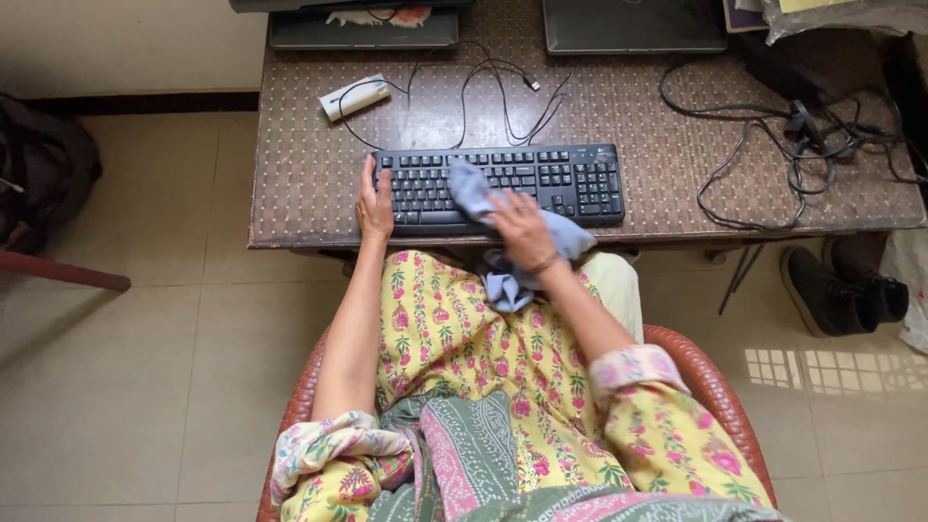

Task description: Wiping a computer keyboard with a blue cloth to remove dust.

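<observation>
A black keyboard lies near the front edge of a brown patterned table. My left hand rests on the keyboard's left end, fingers over its edge, holding it steady. My right hand presses a light blue cloth onto the keys near the middle. The rest of the cloth hangs down over the table edge onto my lap. I sit in a reddish woven chair.
Two closed laptops sit at the table's back edge. A white device with a cable lies behind the keyboard, and tangled black cables spread at the right. Black shoes stand on the tiled floor at right, and a dark bag at left.
</observation>
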